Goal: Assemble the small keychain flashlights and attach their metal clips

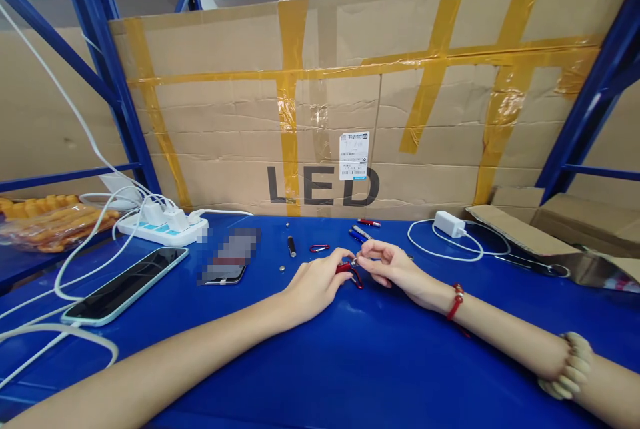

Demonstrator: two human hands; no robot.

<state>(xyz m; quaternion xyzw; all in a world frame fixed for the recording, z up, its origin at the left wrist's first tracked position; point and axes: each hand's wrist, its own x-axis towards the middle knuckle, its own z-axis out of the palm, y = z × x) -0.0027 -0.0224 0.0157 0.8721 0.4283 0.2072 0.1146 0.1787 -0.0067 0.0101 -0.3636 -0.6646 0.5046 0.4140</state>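
Progress: midway, I judge; fingers hide what is joined. Apparently outstanding: red clip (320,248) and black cylinder (291,246), loose on the desk (360,362), farther off and left. Item in work: red piece (343,268), glossy, slim, mid-desk. Left hand (311,287): fingers closed on it. Right hand (393,266): fingertips pinched on a small metal part (355,261) just beside, other fingers loosely curled.

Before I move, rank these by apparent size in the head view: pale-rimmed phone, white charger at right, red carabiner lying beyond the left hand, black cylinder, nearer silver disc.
1. Pale-rimmed phone
2. White charger
3. Red carabiner and black cylinder: too alike to rank
4. Nearer silver disc
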